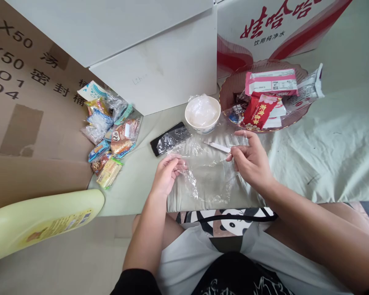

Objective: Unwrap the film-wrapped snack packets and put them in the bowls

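My left hand [166, 174] pinches the edge of a clear plastic film [199, 174], which spreads wrinkled over the cloth between my hands. A slim white tool with a narrow grey metallic tip, like a small utility knife [218, 147], is held in my right hand [251, 160], its tip pointing left over the film. My right index finger stretches out beside the film's far right part. Just beyond lies a black phone [156, 147], partly under the film. A white bowl [202, 128] with crumpled clear plastic wrap inside stands behind the film.
At the back right, a pink glass bowl [304, 112] holds several packaged snacks. More snack packets [119, 137] lie heaped at the left beside a brown carton [21, 131]. White boxes [172, 65] stand behind. A pale yellow bottle [46, 221] is at the lower left.
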`<move>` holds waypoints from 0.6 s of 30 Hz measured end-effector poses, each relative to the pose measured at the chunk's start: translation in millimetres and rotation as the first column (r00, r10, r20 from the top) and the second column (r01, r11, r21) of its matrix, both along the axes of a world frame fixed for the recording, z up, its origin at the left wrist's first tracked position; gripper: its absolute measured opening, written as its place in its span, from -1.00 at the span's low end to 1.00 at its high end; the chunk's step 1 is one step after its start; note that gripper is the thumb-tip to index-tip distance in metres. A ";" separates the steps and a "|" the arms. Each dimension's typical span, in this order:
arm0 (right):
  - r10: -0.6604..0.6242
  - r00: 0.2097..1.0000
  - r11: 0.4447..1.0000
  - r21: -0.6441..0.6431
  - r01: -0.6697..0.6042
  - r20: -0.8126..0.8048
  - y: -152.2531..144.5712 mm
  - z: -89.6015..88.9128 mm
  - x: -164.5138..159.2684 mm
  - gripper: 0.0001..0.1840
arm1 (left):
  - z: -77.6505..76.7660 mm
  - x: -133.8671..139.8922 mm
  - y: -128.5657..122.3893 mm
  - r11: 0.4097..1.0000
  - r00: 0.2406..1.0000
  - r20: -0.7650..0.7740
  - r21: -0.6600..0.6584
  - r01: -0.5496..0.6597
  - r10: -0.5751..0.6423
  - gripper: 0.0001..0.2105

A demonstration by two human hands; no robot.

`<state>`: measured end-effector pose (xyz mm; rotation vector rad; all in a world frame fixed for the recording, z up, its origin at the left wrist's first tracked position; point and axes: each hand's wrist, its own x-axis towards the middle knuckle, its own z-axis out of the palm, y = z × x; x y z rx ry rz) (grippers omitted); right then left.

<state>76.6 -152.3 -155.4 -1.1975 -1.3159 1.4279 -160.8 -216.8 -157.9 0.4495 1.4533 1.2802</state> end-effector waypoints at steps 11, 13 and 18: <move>0.015 0.999 0.999 0.040 -0.016 0.040 -0.8 1.9 0.3 -0.72 | -6.9 3.3 1.6 0.998 0.994 -0.094 0.050 -0.046 0.051 -0.48; 0.013 0.999 0.999 0.043 -0.015 0.043 -0.4 1.8 0.3 -0.72 | -6.3 3.2 1.4 0.997 0.991 -0.115 0.051 -0.055 0.061 -0.46; 0.029 0.997 0.999 0.027 -0.031 0.067 -1.2 1.0 0.4 -0.71 | -5.5 2.5 2.2 0.995 0.979 -0.182 0.074 -0.074 0.086 -0.42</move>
